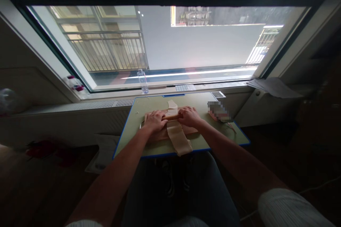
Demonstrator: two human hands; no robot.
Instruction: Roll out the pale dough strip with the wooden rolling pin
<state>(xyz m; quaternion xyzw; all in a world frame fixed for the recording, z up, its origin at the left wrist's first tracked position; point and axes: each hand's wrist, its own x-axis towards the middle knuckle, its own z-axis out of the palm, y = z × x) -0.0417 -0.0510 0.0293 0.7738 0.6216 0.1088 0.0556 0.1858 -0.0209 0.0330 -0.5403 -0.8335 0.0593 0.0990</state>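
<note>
A wooden rolling pin (172,117) lies crosswise over a long strip of dough (179,138). My left hand (156,121) is closed around the pin's left end, and my right hand (189,116) grips its right end. Under the dough is a wooden board (160,135) on the small table. The strip runs from beyond the pin, over the board's near edge, to the table's front edge. Its far end (172,104) has a ragged outline. Fingers partly hide both ends of the pin.
The small table (136,113) has a blue rim and stands against a radiator (106,105) below a window. A blurred-out item (220,111) lies on its right side. On the sill stand a clear plastic bottle (142,82) and a white keypad-like object (185,87). Papers (274,88) rest at right.
</note>
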